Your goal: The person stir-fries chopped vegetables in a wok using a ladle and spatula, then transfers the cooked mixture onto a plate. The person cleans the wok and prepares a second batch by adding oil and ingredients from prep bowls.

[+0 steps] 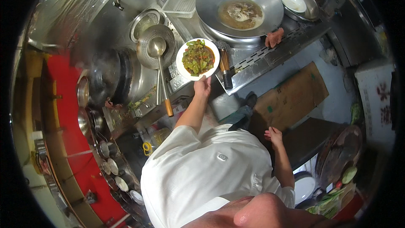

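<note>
My left hand (pixel 202 87) grips the near rim of a white plate (pixel 181 68) filled with cooked green peppers and dark bits in brown-red sauce (pixel 198 57). The plate is held over the corner of the steel counter, between a perforated strainer (pixel 142 49) with a wooden-handled ladle (pixel 156 47) on it and a bamboo wok brush (pixel 224 61) with a black handle. My right hand (pixel 274 135) hangs at my right side, holding nothing, its fingers slightly apart. Beyond the plate, a large steel wok (pixel 208 3) contains murky brownish liquid (pixel 241 13).
A steaming dark wok (pixel 104 72) sits on the stove to the left. A white plastic basket (pixel 180 4), a pinkish cloth (pixel 274 37) and a steel basin holding a white bowl (pixel 292 1) are around the large wok. Flattened cardboard (pixel 291 96) covers part of the floor; a round chopping block (pixel 340 152) stands at right.
</note>
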